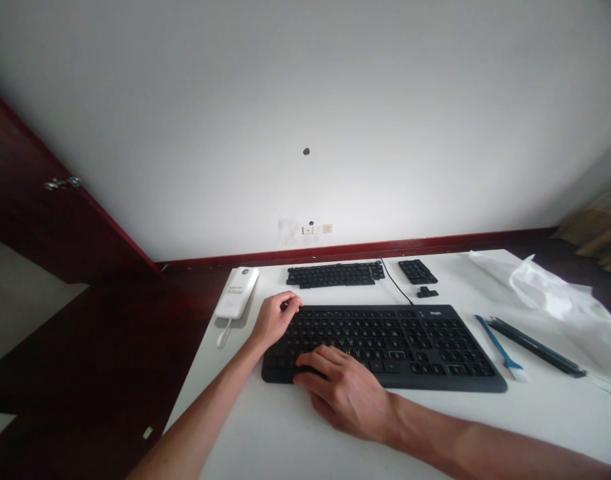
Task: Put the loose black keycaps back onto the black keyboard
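A black full-size keyboard (435, 381) lies on the white table, with pale square outlines showing where many of its keys sit. At its upper left corner is my left hand (276, 319), fingers curled and thumb close to the index finger; whatever they may hold is hidden. My right hand (348, 393) reaches over the lower left keys from the front edge. Its fingers are bent and apart, the tips touching or just above the bottom rows, with nothing visible in them. Behind the keyboard lie a block of loose black keycaps (335, 275), a number-pad group (418, 271) and a small arrow-key cluster (427, 292).
A white power bank (236, 293) with a strap lies at the table's left. To the right are a blue brush (500, 347), a dark slim tool (535, 345) and a crumpled white plastic bag (550, 290). The keyboard's cable (398, 287) runs toward the wall.
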`<action>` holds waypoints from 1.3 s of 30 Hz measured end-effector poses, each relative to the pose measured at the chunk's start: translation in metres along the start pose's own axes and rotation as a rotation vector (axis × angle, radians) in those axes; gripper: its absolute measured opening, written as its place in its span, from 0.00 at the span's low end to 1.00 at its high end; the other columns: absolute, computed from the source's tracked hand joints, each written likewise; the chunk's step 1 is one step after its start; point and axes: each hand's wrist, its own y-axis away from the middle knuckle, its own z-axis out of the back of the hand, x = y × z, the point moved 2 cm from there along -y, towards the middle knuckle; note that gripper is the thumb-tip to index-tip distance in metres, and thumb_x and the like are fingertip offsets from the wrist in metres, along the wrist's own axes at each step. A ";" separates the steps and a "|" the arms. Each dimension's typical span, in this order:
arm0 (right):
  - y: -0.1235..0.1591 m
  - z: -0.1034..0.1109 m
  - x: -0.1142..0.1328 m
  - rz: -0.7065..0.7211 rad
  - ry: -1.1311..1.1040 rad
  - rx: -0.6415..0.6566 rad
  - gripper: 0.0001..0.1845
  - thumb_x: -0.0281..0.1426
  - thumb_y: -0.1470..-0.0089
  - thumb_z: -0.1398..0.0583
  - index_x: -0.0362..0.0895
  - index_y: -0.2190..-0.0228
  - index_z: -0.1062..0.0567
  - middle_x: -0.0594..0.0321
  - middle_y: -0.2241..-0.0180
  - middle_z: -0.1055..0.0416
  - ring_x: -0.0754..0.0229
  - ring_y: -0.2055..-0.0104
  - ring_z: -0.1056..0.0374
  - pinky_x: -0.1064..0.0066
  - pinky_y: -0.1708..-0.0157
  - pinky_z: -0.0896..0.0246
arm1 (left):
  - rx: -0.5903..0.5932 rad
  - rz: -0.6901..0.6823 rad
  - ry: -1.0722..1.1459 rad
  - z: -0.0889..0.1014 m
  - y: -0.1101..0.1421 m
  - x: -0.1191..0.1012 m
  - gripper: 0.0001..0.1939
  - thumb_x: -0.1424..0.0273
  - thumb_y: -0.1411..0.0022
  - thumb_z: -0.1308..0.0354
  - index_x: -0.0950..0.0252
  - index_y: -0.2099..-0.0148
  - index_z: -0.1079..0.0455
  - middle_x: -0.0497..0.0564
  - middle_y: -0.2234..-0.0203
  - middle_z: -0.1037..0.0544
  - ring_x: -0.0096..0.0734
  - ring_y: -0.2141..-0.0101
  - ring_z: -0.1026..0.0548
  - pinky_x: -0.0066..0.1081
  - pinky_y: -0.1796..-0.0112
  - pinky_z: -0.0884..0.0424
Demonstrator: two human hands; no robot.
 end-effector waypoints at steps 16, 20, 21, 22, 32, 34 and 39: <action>-0.001 0.009 -0.003 0.023 -0.014 0.061 0.17 0.26 0.35 0.43 0.47 0.46 0.25 0.59 0.43 0.27 0.55 0.48 0.32 0.61 0.45 0.35 | -0.001 -0.029 -0.016 0.002 0.001 -0.002 0.18 0.60 0.28 0.46 0.62 0.65 0.22 0.49 0.70 0.18 0.36 0.66 0.20 0.30 0.60 0.29; -0.002 0.010 -0.001 0.043 0.009 0.044 0.15 0.29 0.33 0.43 0.47 0.47 0.25 0.58 0.44 0.26 0.55 0.50 0.30 0.61 0.49 0.34 | -0.002 -0.029 -0.011 0.001 0.001 -0.002 0.17 0.60 0.28 0.45 0.62 0.65 0.22 0.49 0.70 0.18 0.36 0.66 0.21 0.29 0.60 0.28; -0.003 0.010 -0.002 0.054 0.007 0.032 0.15 0.31 0.32 0.43 0.47 0.46 0.25 0.58 0.45 0.25 0.55 0.50 0.30 0.61 0.50 0.34 | -0.001 -0.028 -0.009 0.001 0.001 -0.002 0.17 0.60 0.28 0.45 0.62 0.65 0.22 0.49 0.70 0.18 0.35 0.66 0.21 0.29 0.60 0.28; -0.004 0.012 -0.004 0.063 0.005 0.013 0.15 0.32 0.32 0.43 0.46 0.46 0.25 0.58 0.47 0.24 0.55 0.51 0.29 0.61 0.51 0.33 | 0.001 -0.027 -0.006 0.001 0.001 -0.002 0.17 0.60 0.28 0.45 0.62 0.65 0.22 0.49 0.70 0.18 0.35 0.66 0.21 0.29 0.60 0.28; 0.011 0.093 -0.121 -0.342 0.364 -0.319 0.18 0.25 0.33 0.46 0.42 0.50 0.19 0.51 0.52 0.21 0.47 0.50 0.29 0.52 0.49 0.28 | 0.022 -0.059 0.011 0.005 0.003 -0.003 0.17 0.59 0.28 0.45 0.62 0.65 0.22 0.50 0.66 0.17 0.38 0.62 0.20 0.31 0.58 0.27; 0.021 0.101 -0.144 -0.423 0.415 -0.304 0.19 0.25 0.33 0.47 0.41 0.51 0.18 0.50 0.53 0.21 0.46 0.51 0.29 0.52 0.50 0.28 | 0.019 -0.069 0.007 0.005 0.003 -0.003 0.16 0.60 0.28 0.45 0.62 0.64 0.22 0.50 0.66 0.16 0.37 0.62 0.19 0.31 0.58 0.27; 0.028 0.093 -0.167 -0.438 0.407 -0.207 0.19 0.27 0.32 0.47 0.43 0.51 0.18 0.52 0.57 0.22 0.49 0.54 0.29 0.56 0.51 0.29 | 0.008 -0.089 -0.005 0.005 0.005 -0.002 0.16 0.60 0.27 0.45 0.61 0.64 0.22 0.50 0.65 0.16 0.37 0.61 0.19 0.31 0.56 0.28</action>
